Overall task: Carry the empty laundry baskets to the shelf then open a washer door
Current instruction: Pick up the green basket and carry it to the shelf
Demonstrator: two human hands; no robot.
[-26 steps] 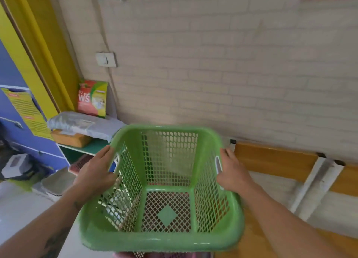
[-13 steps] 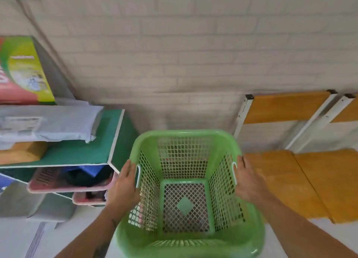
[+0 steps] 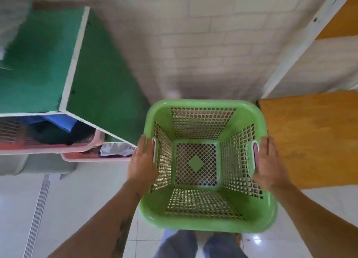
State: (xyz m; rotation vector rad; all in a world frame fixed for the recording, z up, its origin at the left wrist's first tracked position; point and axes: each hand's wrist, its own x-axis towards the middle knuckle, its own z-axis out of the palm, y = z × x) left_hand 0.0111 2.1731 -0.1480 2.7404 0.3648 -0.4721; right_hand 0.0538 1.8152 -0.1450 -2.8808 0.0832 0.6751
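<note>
Head view, looking straight down. Green laundry basket (image 3: 205, 166) held up off the white tiled floor (image 3: 81, 205), empty inside, mesh walls and a solid little diamond in the middle of its bottom. Something pink showing through the mesh and the handle slots (maybe a second basket tucked under the green one, too hidden to be sure). Left hand (image 3: 142, 161) flat against the basket's left side by the handle slot, fingers (image 3: 143, 144) stretched out and pressing the rim, not curled closed. Right hand (image 3: 268, 163) on the right side by the other slot, fingers long and pressed to the wall the same way. Basket squeezed between the two palms. Green shelf (image 3: 38, 70) with white edges off to the left, well apart from the basket. Pink basket (image 3: 46, 145) with dark clothes sitting in the shelf's opening, and another pink basket (image 3: 96, 157) poking out below it, close to the left hand. Pale brick wall (image 3: 193, 44) just beyond the basket's far edge. Orange wooden bench (image 3: 310, 137) to the right, close beside the basket and right hand. Blue jeans (image 3: 199, 246) and the floor under the basket's near rim.
</note>
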